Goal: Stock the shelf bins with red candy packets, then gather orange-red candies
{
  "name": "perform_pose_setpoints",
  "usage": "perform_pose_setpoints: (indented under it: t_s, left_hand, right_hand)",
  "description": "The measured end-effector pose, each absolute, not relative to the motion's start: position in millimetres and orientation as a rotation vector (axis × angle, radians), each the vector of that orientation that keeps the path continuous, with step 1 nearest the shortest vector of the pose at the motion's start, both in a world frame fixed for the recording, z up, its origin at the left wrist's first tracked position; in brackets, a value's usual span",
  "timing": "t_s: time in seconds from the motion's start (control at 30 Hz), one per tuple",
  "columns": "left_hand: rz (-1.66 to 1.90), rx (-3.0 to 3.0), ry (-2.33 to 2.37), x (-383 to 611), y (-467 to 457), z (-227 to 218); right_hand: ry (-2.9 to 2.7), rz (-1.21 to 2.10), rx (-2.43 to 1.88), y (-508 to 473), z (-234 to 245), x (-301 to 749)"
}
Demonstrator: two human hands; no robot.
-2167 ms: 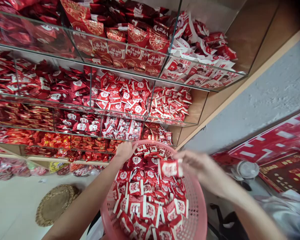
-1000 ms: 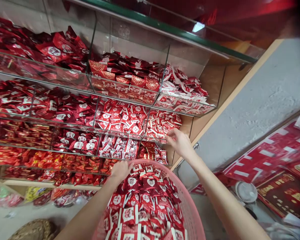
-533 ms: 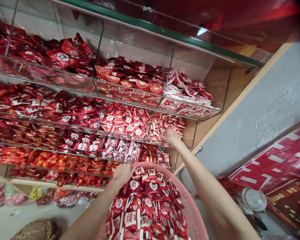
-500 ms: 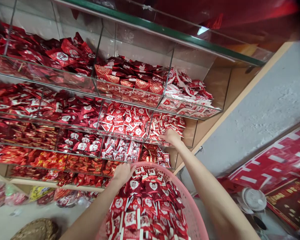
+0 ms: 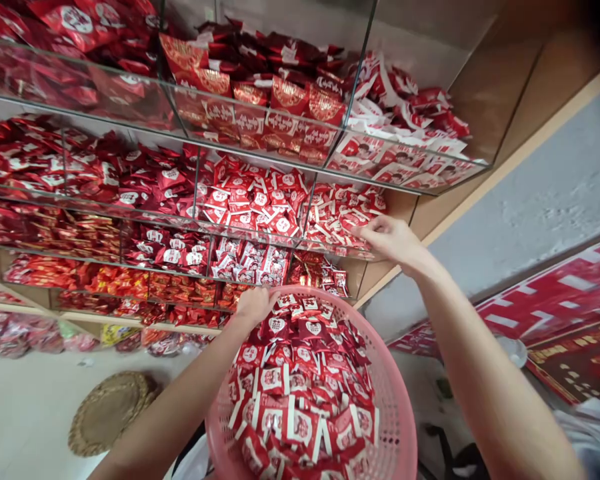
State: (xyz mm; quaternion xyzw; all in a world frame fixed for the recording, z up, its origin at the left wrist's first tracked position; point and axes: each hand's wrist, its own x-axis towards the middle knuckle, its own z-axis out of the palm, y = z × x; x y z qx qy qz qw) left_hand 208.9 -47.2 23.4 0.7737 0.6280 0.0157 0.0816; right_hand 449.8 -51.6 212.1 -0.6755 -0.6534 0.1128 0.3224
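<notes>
A pink plastic basket heaped with red and white candy packets is held up in front of me. My left hand grips the basket's far rim, fingers curled over it. My right hand hovers at the front of the rightmost glass bin of the second shelf row, which holds the same red and white packets. Its fingers are loosely apart and I see nothing in them.
Glass shelves divided into bins of red packets fill the wall ahead. A wooden side panel and a grey wall stand to the right. A woven round mat lies on the floor at lower left. Red paper goods lie at right.
My right hand, which held a packet over the basket earlier, reached into the right bin and has now drawn back to its front edge. My view tilted downward. The left hand stayed on the rim.
</notes>
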Motion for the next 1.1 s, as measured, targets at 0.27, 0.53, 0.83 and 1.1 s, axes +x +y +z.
perform_pose_setpoints:
  t_s: [0.27, 0.53, 0.83, 1.1]
  left_hand:
    - [0.064, 2.347, 1.871, 209, -47, 21]
    - [0.000, 2.362, 1.886, 210, -46, 23]
    - [0.008, 2.367, 1.877, 209, -46, 20]
    - [0.035, 2.361, 1.884, 208, -46, 20]
  right_hand:
    - [-1.991, 0.923, -1.523, -187, 149, 416]
    - [-2.282, 1.115, -1.425, -248, 86, 392]
    - [-2.375, 1.049, -1.438, -264, 71, 394]
    - [-2.405, 0.915, -1.422, -252, 60, 387]
